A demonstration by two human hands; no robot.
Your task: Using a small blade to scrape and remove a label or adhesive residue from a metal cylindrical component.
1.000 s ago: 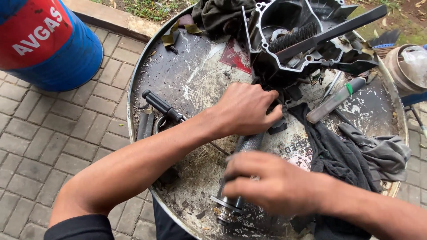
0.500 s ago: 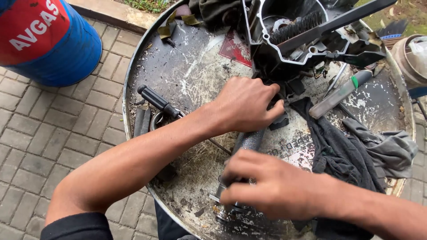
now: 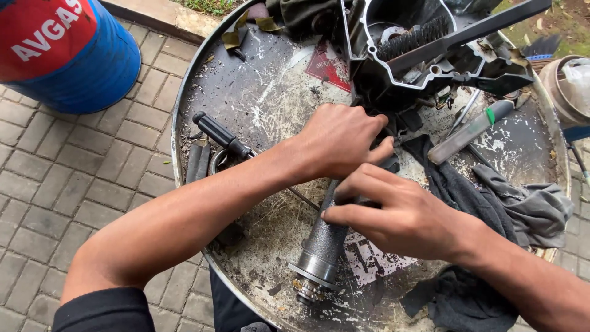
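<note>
We work on a grey metal shaft (image 3: 324, 243) lying across the middle of a round, grimy metal tray (image 3: 184, 104), its flanged, geared end pointing back toward us. Our right hand (image 3: 405, 215) wraps the shaft's upper part, fingers closed around it, while our left hand (image 3: 341, 141) curls shut over its far end, right where it meets the black engine casing (image 3: 430, 55); what the left fingers pinch there is hidden. We judge the step in hand to be working the shaft at the casing joint, and the next move calls for a steady hold from the right hand and a careful twist or pull along the shaft's line. Around us lie a black-handled screwdriver (image 3: 221, 135) to the left, a silver tool with a green tip (image 3: 470, 130) to the right, and a dark rag (image 3: 485, 203) under the right wrist. A blue drum (image 3: 67, 55) stands on the paving beside the tray. The rag and casing crowd the joint.
</note>
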